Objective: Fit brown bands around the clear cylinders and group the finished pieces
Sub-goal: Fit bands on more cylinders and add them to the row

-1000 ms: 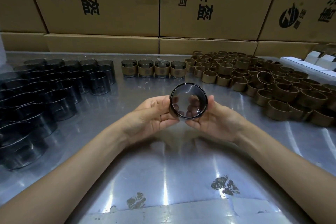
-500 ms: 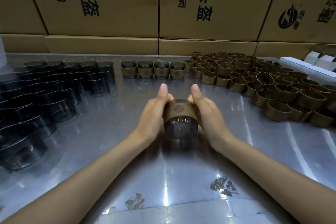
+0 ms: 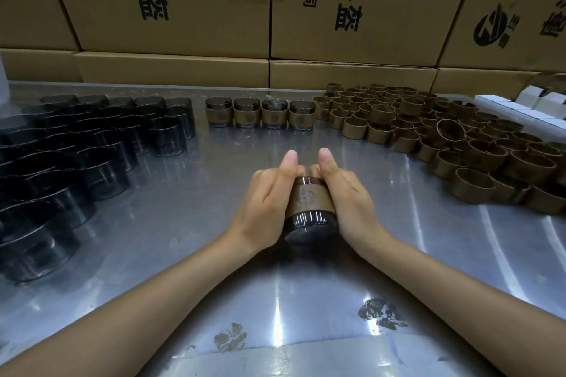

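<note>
Brown paper band (image 3: 309, 197) sits around the clear glass cylinder (image 3: 310, 225), nearer than the row of four banded cylinders (image 3: 260, 113), both hands' curled fingers (image 3: 352, 193) gripping its sides—likely slippery, fragile; hold the band.

Cylinder (image 3: 310, 217): formerly held open-end toward camera, now tipped away, brown band (image 3: 308, 198) uppermost. Left hand (image 3: 266, 202) and right hand (image 3: 347, 202): thumbs, earlier spread, now close together over the far rim.

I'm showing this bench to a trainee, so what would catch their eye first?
Both hands, left hand and right hand, grip a banded cylinder at table centre. Dark clear cylinders crowd the left, loose brown bands the right, and four finished pieces line up behind.
</note>
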A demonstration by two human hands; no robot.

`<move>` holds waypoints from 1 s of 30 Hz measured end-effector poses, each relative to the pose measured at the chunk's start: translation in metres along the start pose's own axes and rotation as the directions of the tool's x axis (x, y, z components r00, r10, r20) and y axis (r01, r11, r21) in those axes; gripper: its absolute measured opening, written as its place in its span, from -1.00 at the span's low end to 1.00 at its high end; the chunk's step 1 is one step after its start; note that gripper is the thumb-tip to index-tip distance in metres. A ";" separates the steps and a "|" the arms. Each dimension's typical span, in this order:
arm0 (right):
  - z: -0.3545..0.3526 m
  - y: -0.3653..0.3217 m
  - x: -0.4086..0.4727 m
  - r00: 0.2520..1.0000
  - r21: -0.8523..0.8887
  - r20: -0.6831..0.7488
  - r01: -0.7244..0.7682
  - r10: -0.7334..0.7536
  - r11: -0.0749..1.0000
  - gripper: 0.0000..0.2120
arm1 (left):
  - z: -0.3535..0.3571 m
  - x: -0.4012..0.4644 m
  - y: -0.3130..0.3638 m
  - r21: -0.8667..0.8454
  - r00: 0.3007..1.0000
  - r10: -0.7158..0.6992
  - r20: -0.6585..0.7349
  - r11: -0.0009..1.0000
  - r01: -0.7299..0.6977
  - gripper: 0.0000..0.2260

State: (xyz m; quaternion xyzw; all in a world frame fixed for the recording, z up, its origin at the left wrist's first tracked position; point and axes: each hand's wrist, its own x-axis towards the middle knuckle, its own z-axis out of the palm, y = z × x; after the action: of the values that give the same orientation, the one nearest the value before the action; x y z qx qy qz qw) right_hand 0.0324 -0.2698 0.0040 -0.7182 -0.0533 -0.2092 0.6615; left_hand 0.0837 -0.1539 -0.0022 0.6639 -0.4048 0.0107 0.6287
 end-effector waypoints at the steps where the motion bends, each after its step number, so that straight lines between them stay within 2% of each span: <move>1: 0.000 0.000 0.001 1.000 -0.003 0.004 0.013 -0.013 1.000 -0.53 | -0.001 0.001 -0.001 0.038 1.000 0.030 0.005 0.999 -0.030 -0.48; 5: -0.004 0.006 0.005 0.996 -0.128 0.061 0.070 -0.062 0.989 -0.53 | -0.008 0.002 -0.001 0.251 0.990 0.134 0.038 0.958 -0.139 -0.51; 10: -0.015 0.013 0.007 0.983 -0.301 0.185 0.040 0.018 0.953 -0.51 | -0.018 0.007 -0.005 0.423 0.981 0.195 0.008 0.888 -0.181 -0.50; 12: -0.017 0.016 0.009 0.975 -0.357 0.221 0.076 0.006 0.931 -0.64 | -0.020 0.008 -0.006 0.466 0.973 0.232 0.010 0.860 -0.210 -0.51; 15: -0.022 0.018 0.011 0.974 -0.420 0.223 0.135 -0.042 0.898 -0.61 | -0.021 0.009 -0.006 0.498 0.952 0.303 0.043 0.820 -0.283 -0.58; 17: -0.027 0.019 0.013 0.975 -0.475 0.205 0.174 -0.084 0.863 -0.68 | -0.023 0.011 -0.009 0.525 0.953 0.299 0.049 0.804 -0.279 -0.61; 20: -0.035 0.023 0.021 0.986 -0.542 0.139 0.153 -0.091 0.826 -0.72 | -0.027 0.015 -0.017 0.496 0.982 0.189 -0.024 0.855 -0.152 -0.70; 23: -0.042 0.031 0.035 0.996 -0.546 0.082 0.073 -0.034 0.835 -0.74 | -0.037 0.021 -0.028 0.467 0.987 0.077 -0.144 0.884 -0.001 -0.78; 26: -0.049 0.038 0.057 0.998 -0.495 0.039 -0.028 0.054 0.868 -0.53 | -0.049 0.033 -0.040 0.426 0.960 -0.057 -0.274 0.888 0.175 -0.84; 28: -0.053 0.044 0.074 0.990 -0.452 -0.057 -0.139 0.127 0.881 -0.41 | -0.057 0.043 -0.050 0.389 0.929 -0.170 -0.330 0.872 0.298 -0.82; 30: -0.055 0.051 0.093 0.974 -0.453 -0.168 -0.213 0.151 0.866 -0.38 | -0.065 0.055 -0.060 0.375 0.899 -0.247 -0.363 0.844 0.383 -0.74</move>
State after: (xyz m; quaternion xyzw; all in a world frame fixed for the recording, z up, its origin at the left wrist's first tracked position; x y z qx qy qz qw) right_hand 0.1216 -0.3482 -0.0069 -0.8436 0.1089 -0.1977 0.4872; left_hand 0.1856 -0.1348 -0.0094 0.8360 -0.1757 0.0974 0.5106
